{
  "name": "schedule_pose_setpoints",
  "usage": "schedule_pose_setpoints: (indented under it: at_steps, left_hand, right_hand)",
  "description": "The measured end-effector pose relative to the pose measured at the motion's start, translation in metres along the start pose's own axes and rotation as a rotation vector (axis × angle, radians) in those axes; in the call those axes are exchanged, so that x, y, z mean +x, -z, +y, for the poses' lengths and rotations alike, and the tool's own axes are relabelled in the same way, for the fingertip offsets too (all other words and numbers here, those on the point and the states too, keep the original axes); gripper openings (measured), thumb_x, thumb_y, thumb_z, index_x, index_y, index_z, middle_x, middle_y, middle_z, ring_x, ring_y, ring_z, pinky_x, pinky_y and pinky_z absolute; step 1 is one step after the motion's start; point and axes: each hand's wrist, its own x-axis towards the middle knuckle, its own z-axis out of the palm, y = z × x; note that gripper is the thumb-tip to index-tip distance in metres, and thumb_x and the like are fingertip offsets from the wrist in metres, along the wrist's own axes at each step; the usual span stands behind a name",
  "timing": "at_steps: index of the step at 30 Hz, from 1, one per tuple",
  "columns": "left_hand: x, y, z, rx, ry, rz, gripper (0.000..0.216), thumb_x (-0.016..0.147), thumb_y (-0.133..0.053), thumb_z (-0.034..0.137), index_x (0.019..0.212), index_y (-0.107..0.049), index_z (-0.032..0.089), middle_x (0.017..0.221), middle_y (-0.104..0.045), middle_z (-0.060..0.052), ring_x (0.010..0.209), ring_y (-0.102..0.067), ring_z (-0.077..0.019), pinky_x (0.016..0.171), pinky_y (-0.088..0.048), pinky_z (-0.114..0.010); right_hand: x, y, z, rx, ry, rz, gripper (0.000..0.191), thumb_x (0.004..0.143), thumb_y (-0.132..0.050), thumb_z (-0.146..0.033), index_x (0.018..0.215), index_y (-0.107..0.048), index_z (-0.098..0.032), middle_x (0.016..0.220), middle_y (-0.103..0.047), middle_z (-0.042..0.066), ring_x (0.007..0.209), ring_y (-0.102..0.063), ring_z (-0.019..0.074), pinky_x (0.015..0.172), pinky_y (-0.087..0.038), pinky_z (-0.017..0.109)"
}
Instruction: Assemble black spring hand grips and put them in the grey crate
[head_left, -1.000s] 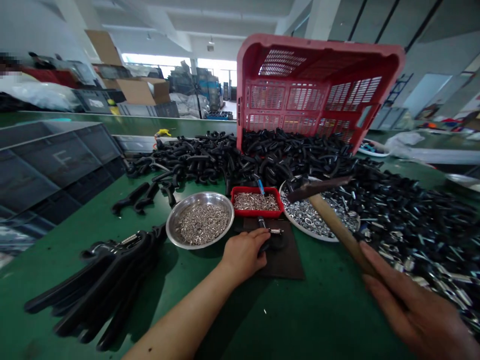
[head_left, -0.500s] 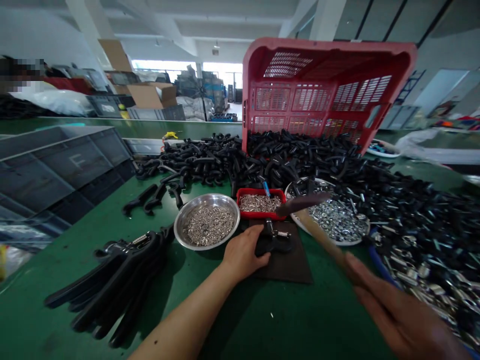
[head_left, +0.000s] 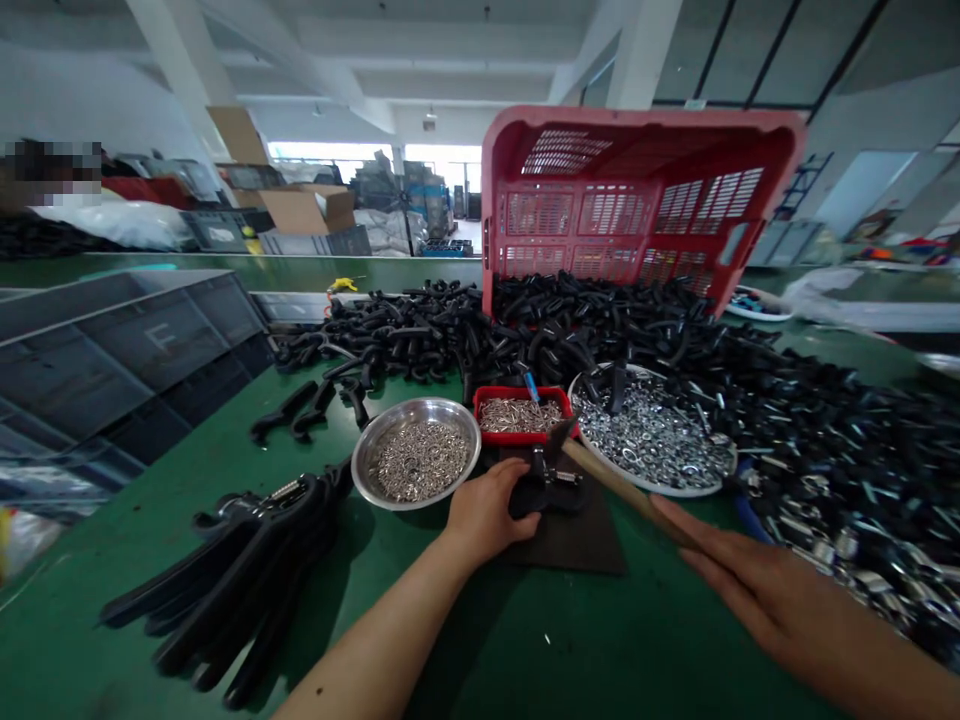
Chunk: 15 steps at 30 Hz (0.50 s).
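My left hand (head_left: pixel 491 510) is closed on a black part with a small metal spring (head_left: pixel 551 490), pressing it down on a dark square mat (head_left: pixel 577 545). My right hand (head_left: pixel 757 580) grips the wooden handle of a hammer (head_left: pixel 619 488). The hammer's dark head is just above the black part, by the near edge of a red tray (head_left: pixel 517 437) of small metal pins. Whether the head touches the part I cannot tell. A blue-handled tool (head_left: pixel 532 388) stands in the tray. Left of it is a steel bowl (head_left: pixel 362 470) of tiny metal pieces.
A white dish of metal rings (head_left: pixel 660 440) stands right of the tray. Black parts (head_left: pixel 420 330) are heaped behind, beneath a tipped red crate (head_left: pixel 637 125). Spring-fitted black parts (head_left: pixel 247 570) lie stacked at left, near a grey crate (head_left: pixel 157 340). More metal pieces (head_left: pixel 862 570) fill the right side.
The hammer has come down and left, its head now closer to the black part. My left hand stays in place on the part. The view has tilted slightly upward.
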Motion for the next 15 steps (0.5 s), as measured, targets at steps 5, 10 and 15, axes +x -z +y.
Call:
schedule_pose_setpoints:
  at_steps: [5, 10, 15]
  left_hand:
    - [0.0, -0.001, -0.001, 0.001, -0.015, 0.008, 0.058, 0.064, -0.063, 0.035, 0.118, -0.047, 0.024, 0.124, -0.051, 0.0, 0.099, -0.056, -0.0203, 0.082, -0.047, -0.031]
    - [-0.001, 0.0, -0.002, -0.004, -0.014, -0.005, 0.058, 0.065, -0.061, 0.036, 0.119, -0.045, 0.023, 0.124, -0.051, 0.0, 0.103, -0.054, -0.0197, 0.087, -0.045, -0.031]
    - [0.001, -0.001, 0.001, 0.042, -0.04, -0.038, 0.068, 0.065, -0.06, 0.044, 0.126, -0.039, 0.02, 0.132, -0.043, -0.004, 0.108, -0.05, -0.0228, 0.093, -0.041, -0.033]
  right_hand:
    - [-0.002, -0.006, -0.008, 0.051, -0.055, 0.07, 0.051, 0.083, -0.041, -0.024, 0.133, -0.031, -0.029, 0.113, -0.06, 0.004, 0.094, -0.061, 0.0222, 0.076, -0.054, 0.033]
    - [-0.007, -0.011, -0.001, 0.179, -0.147, -0.058, 0.044, 0.084, -0.04, -0.032, 0.128, -0.041, -0.03, 0.115, -0.059, 0.002, 0.096, -0.06, 0.0219, 0.082, -0.05, 0.037]
    - [-0.012, -0.008, 0.019, 0.507, -0.617, 0.036, 0.064, 0.079, -0.039, -0.053, 0.135, -0.028, -0.024, 0.068, -0.064, 0.003, 0.041, -0.057, 0.017, 0.035, -0.049, 0.03]
